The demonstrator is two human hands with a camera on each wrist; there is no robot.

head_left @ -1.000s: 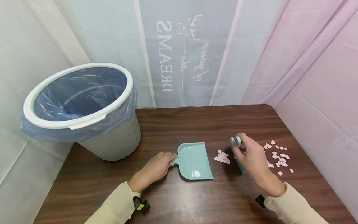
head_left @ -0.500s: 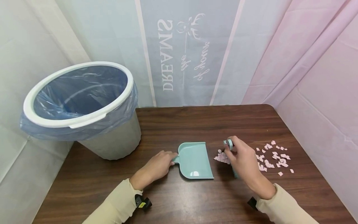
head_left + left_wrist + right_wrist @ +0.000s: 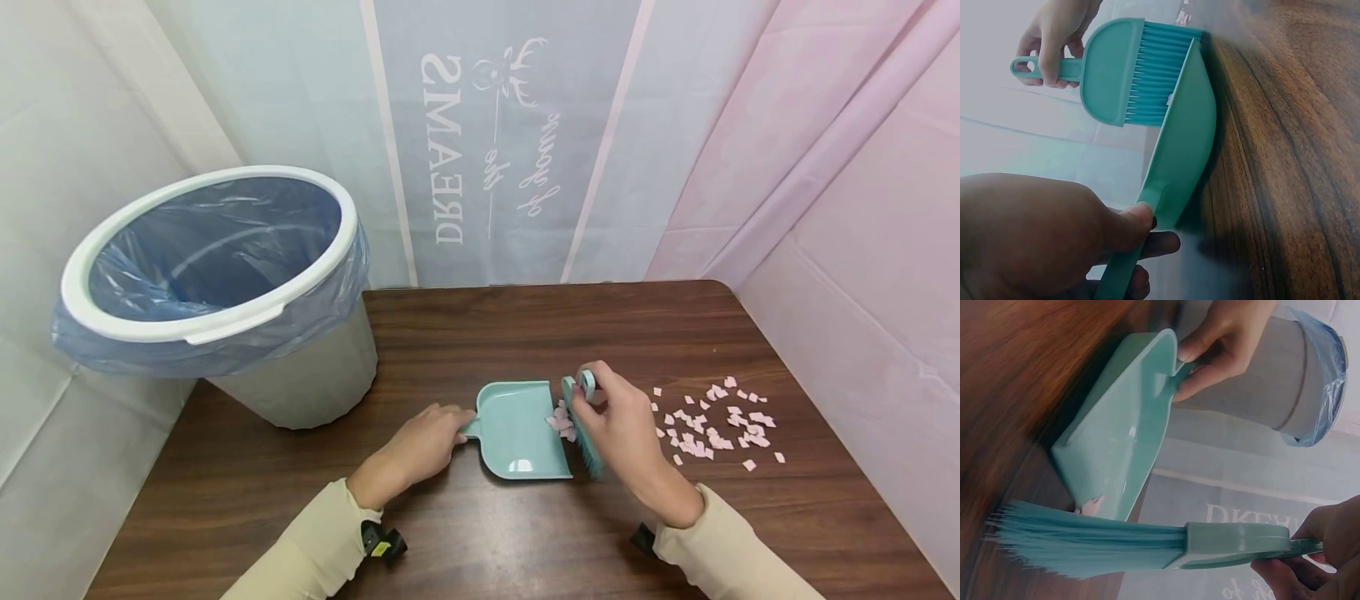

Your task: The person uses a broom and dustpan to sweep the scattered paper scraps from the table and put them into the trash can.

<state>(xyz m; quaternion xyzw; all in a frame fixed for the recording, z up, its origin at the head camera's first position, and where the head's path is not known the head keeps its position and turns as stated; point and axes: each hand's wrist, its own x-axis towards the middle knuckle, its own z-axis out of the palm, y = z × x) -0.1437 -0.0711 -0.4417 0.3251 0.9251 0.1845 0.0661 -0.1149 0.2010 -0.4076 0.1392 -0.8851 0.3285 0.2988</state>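
On the brown wood-grain counter [image 3: 465, 333]: teal plastic dustpan [image 3: 521, 425], pinched by the left hand [image 3: 423, 446], presumably for steadiness. Right hand [image 3: 622, 425] grips teal bristled brush [image 3: 1110, 72], apparently backing pale-pink paper scraps [image 3: 561, 421] at the pan's lip.

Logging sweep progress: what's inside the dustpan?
Pale pink paper scraps straddle the open front edge of the dustpan, partly inside; the pan floor farther in shows bare. The brush stands close by that edge, hiding whatever lies beneath its bristles.
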